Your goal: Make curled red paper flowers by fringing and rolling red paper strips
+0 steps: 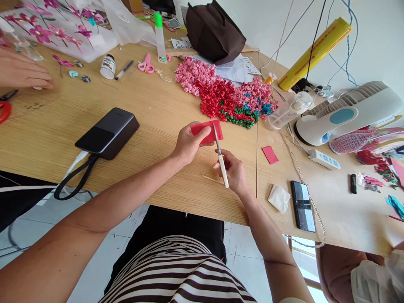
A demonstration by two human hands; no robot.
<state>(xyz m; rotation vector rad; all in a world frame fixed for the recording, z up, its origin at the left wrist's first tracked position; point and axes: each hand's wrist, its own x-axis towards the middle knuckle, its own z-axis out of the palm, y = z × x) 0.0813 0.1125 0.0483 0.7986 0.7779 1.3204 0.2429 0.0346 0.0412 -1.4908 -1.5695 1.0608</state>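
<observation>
My left hand (188,144) pinches a folded piece of red paper (206,131) above the wooden table (151,126). My right hand (232,171) grips small scissors (220,156) with a white handle. Their blades point up and touch the right part of the red paper. A thin wooden stick (212,179) lies on the table just left of my right hand. A small red paper scrap (270,154) rests to the right.
A pile of pink, red and green paper flowers (221,94) lies beyond my hands. A black power bank (107,132) sits to the left, a phone (302,205) and crumpled tissue (279,198) to the right. Another person's hand (23,72) rests far left.
</observation>
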